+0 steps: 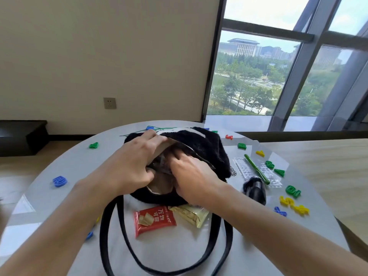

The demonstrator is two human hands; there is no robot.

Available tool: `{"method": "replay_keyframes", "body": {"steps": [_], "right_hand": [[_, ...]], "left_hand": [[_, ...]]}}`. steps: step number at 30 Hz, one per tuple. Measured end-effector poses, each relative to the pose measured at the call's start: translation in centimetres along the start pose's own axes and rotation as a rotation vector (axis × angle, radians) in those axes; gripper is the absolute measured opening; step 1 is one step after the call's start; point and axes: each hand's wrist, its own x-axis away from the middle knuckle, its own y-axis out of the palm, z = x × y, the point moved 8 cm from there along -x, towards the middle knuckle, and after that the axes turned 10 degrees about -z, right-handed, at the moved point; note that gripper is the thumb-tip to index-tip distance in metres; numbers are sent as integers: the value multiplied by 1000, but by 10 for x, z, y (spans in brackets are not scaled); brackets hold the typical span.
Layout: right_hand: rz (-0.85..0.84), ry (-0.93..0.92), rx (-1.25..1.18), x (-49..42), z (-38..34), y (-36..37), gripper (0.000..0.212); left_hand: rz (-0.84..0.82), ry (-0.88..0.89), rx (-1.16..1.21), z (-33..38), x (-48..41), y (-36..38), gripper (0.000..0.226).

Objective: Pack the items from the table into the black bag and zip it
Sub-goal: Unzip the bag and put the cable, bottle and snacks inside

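Note:
A black fuzzy bag (pixel 207 148) lies open in the middle of the round table, its zipper undone and its tan lining showing. My left hand (pixel 137 162) grips the bag's left rim and holds the mouth wide. My right hand (pixel 191 176) reaches into the opening, fingertips hidden inside; what it holds there cannot be made out. In front of the bag lie a red snack packet (pixel 154 220) and a gold snack packet (pixel 191 215). To the right sit a green pen (pixel 256 169) on a clear blister sheet (pixel 242 166) and a small black pouch (pixel 255 191).
The bag's black straps (pixel 111 236) loop toward the table's front edge. Coloured plastic letters and numbers are scattered around: blue (pixel 59 181) at left, green (pixel 93 145) at back left, several green (pixel 292 191) and yellow (pixel 294 206) at right. A window lies beyond the table (pixel 59 206).

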Motion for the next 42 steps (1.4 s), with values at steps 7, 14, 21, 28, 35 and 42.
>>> {"method": "replay_keyframes", "body": {"steps": [7, 14, 21, 28, 35, 42], "right_hand": [[217, 72, -380, 59, 36, -40, 18], [28, 754, -243, 71, 241, -15, 29], [-221, 879, -133, 74, 289, 53, 36], [116, 804, -343, 82, 278, 31, 6], [553, 313, -401, 105, 147, -89, 8], [255, 43, 276, 64, -9, -70, 16]], "left_hand": [[-39, 15, -31, -3, -1, 8, 66], [-5, -17, -62, -10, -1, 6, 68], [6, -34, -30, -11, -1, 4, 61], [10, -28, 10, -8, 4, -1, 61], [82, 5, 36, 4, 2, -11, 74], [8, -8, 37, 16, -2, -8, 85]]}}
